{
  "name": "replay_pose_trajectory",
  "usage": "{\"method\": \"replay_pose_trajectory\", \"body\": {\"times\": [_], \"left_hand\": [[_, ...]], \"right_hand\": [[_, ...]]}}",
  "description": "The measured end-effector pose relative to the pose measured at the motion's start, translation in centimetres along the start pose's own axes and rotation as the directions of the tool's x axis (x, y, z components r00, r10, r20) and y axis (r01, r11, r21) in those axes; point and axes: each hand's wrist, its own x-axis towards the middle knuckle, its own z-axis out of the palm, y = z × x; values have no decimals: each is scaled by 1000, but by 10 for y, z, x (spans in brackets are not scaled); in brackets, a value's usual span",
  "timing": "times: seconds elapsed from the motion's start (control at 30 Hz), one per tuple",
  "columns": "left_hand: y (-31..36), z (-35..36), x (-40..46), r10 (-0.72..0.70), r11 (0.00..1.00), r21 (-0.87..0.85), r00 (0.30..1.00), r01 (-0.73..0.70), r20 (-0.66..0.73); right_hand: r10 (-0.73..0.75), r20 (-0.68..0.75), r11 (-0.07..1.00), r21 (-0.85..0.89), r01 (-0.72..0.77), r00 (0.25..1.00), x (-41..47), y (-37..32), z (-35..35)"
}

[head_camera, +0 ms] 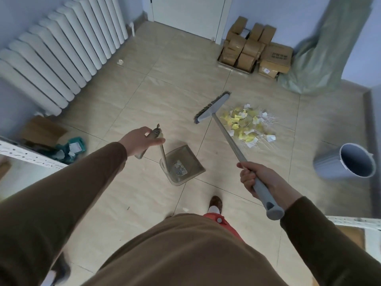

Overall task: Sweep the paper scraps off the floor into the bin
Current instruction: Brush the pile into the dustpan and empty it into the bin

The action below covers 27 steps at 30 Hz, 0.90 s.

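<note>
Standing over tile floor, my left hand [142, 140] is wrapped around the dustpan [182, 165] handle, pan hanging low. My right hand [257, 179] is clamped on the broom [212, 107], raised beside the paper scraps [248, 125]. Farther right, the bin [346, 161] tilts. I judge a hard sweep could scatter scraps past the pan.

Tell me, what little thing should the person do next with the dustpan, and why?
Probably set the dustpan down beside the paper scraps. The left hand holds its long handle, and the pan is empty and well short of the pile. The right hand holds the broom, whose head sits left of the scraps, so it has nothing to sweep into yet. The bin waits further right.
</note>
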Motion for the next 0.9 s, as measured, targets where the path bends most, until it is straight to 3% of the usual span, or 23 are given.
{"method": "replay_pose_trajectory", "body": {"times": [0.2, 0.27, 0.4, 0.57, 0.9], "left_hand": [[18, 27, 12, -90, 911, -369, 962, 184, 258], [30, 35, 19, -118, 909, -355, 952, 219, 284], [67, 42, 46, -116, 931, -318, 972, 178, 203], [130, 49, 84, -89, 942, -295, 964, 163, 249], [295, 98, 168, -71, 970, -209, 968, 123, 241]], "right_hand": [[-121, -129, 987, -124, 105, 984, -12, 17, -24], [-185, -170, 971, -186, 153, 968, -12, 18, -34], [-290, -193, 934, -270, 233, 937, -10, 2, -59], [-352, -195, 928, -204, 313, 916, 1, -57, -102], [-327, -245, 932, -242, 269, 913, 47, -207, -213]]}}
